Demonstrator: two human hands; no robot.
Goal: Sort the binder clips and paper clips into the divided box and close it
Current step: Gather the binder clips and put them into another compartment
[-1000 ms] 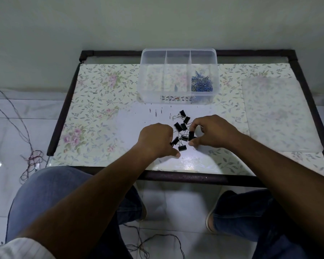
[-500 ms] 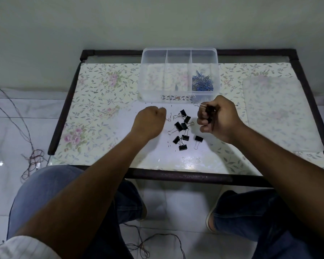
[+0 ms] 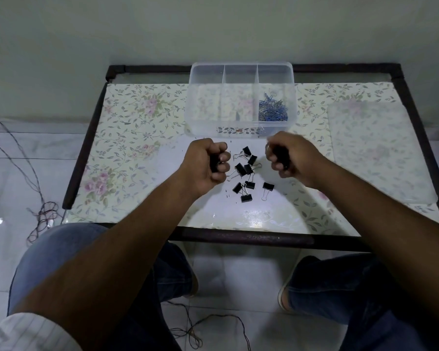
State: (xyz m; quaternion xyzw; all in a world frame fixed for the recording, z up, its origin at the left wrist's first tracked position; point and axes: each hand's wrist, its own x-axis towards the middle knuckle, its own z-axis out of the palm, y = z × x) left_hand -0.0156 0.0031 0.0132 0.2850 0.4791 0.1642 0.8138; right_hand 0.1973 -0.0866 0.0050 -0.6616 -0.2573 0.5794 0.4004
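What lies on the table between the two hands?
In the head view, loose black binder clips lie between the left hand and the right hand.

— Where are our hands?
— Both forearms reach forward. Our left hand (image 3: 206, 163) is a fist around something black; our right hand (image 3: 293, 158) is likewise curled closed on dark pieces.

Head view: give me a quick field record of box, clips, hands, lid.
box: clear divided box, open, at the table's far edge
paper clips: blue paper clips in the right compartment
other compartments: nearly empty
binder clips: black binder clips loose on the table, between the hands
left hand: left hand fisted on black clips
right hand: right hand fisted on black clips
lid: clear lid flat on the table, right of the box
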